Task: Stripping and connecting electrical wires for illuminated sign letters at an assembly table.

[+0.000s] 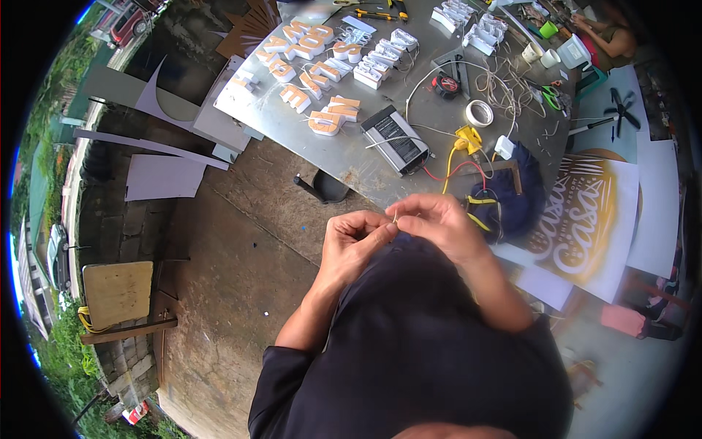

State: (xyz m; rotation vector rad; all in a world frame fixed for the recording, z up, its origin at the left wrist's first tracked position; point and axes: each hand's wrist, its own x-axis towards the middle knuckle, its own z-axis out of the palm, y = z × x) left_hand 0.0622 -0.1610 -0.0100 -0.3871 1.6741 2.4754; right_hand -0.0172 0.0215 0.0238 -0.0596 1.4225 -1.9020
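My left hand [352, 245] and my right hand [442, 230] meet in front of my body, fingertips pinched on a small, thin, pale piece [395, 218] that is too small to identify. Just beyond them, on the metal table [365, 186], lie a silver-and-black power supply box [395, 140] with red and white wires, a yellow plug piece [469, 139] on a yellow cord, a white adapter [504, 147], and a dark blue cloth [523, 175] under some cables. A white tape roll [479, 114] sits farther back.
Several channel letters [334, 117] cover the table's back left, near tools [375, 13] and a tape measure [444, 84]. Leaning panels [164, 175] and a board [117, 293] stand left. A large stencilled sheet [607, 219] is at right. Another person [614, 40] sits at the back right.
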